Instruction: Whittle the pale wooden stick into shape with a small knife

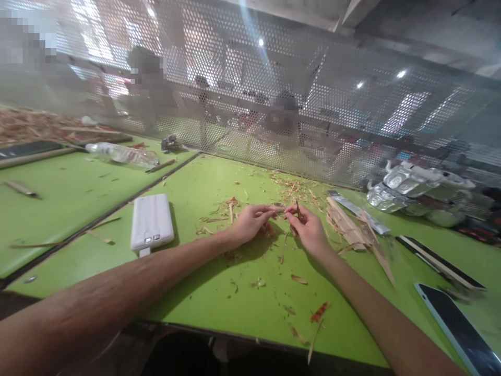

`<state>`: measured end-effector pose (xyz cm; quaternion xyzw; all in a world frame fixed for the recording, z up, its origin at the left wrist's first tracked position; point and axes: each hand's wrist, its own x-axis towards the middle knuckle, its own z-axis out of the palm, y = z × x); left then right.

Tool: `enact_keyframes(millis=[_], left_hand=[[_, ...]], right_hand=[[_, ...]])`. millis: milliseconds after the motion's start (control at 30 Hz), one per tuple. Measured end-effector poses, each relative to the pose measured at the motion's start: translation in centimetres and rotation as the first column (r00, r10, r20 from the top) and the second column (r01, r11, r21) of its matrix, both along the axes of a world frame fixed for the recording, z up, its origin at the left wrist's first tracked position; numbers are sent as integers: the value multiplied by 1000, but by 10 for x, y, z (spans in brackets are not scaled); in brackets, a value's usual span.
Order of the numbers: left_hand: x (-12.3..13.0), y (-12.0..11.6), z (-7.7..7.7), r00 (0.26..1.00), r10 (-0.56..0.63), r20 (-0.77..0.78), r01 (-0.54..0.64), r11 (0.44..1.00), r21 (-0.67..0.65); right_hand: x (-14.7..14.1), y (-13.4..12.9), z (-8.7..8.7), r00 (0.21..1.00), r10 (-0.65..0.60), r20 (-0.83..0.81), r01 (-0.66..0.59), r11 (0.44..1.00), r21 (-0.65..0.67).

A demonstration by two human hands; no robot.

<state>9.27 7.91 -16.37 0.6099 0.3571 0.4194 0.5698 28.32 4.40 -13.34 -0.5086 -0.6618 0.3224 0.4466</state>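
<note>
Over the middle of the green table [219, 183], my left hand [250, 223] is closed on one end of a small pale wooden piece [278, 208]. Facing it, my right hand [309, 228] pinches a thin dark tool [298, 210], its tip pointing up, close to the other end of the piece. The fingertips of both hands nearly meet. Curled wood shavings [291, 184] lie just behind the hands, and a few reddish scraps [320, 312] lie in front of them.
A white power bank [152, 222] sits at left, a plastic bottle [123, 155] behind it. Wood strips [348, 222], a metal ruler [360, 211], a phone [456, 331] and a foil-like bundle [410, 188] are at right. A perforated screen [242, 89] stands behind, with people beyond.
</note>
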Motion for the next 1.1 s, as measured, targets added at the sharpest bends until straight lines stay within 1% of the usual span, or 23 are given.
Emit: enact_keyframes(millis=[100,200,267,367,500,667,733,767,933,1000,1100], left_hand=[[0,-1,1,999,-25,-32,27,999,45],[0,-3,1,996,-60,-69,66,994,89],[0,-3,1,994,-62,-93,71,993,94],[0,-2,-1,989,-56,-139,71,992,107],[-2,-2,-1,975,-68,-212,102,983,154],[-2,-6,2,950,-68,-304,142,963,227],[-1,-7,3,957,-72,-282,139,964,227],[-1,-7,3,966,-78,-246,130,970,204],[-1,1,-1,996,-81,-36,82,996,20],[-1,4,-4,996,-87,19,87,996,-5],[-1,6,-7,991,-116,70,117,993,-11]], right_hand=[[1,-2,1,999,17,38,-17,1000,-18],[0,-3,0,998,-1,60,0,1000,17],[-1,-3,0,998,-34,47,32,998,47],[-1,-2,1,997,-70,15,69,996,57],[0,-1,2,995,-99,-8,100,993,61],[0,-1,3,992,-118,-49,121,991,60],[0,0,4,992,-110,-57,113,992,53],[1,0,4,993,-102,-59,105,993,52],[1,-2,5,996,-85,-29,86,996,22],[1,-4,6,998,-69,-3,69,997,-15],[-1,-7,8,998,-54,-22,52,997,-61]])
